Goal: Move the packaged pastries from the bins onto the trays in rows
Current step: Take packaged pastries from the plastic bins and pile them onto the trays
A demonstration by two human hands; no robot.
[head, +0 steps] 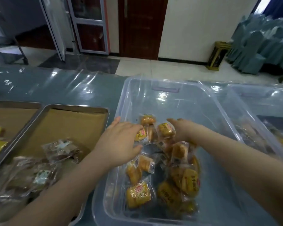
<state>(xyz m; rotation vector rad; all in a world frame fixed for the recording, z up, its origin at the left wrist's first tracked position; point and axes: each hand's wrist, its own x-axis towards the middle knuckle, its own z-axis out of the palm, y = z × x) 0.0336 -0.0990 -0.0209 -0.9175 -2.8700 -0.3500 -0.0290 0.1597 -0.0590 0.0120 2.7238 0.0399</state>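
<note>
Big table (55, 88) here, blue-grey cloth under a shiny clear film. On it, front and centre, sits a clear plastic bin (153, 101), and a second clear bin (260, 98) stands just beside it on the right, with more packets blurred inside.

Left of the centre bin lies a steel tray (75, 107) lined with brown paper, and a second tray (15, 101) touches its far-left side.

Inside the centre bin there's a loose heap of yellow packaged pastries (189, 183), jumbled, none in rows. On the near end of the lined tray lie brown pastries in clear wrappers (62, 150), bunched together.

Both bare arms reach in now. The left hand (119, 141) crosses the bin's left wall, its fingers (134, 127) and thumb curled round one yellow packet (140, 135) at the top of the heap. The right hand (183, 129) is down on the heap just beside it, palm down. Its fingers are buried among the wrappers, so I cannot tell whether they hold anything.
</note>
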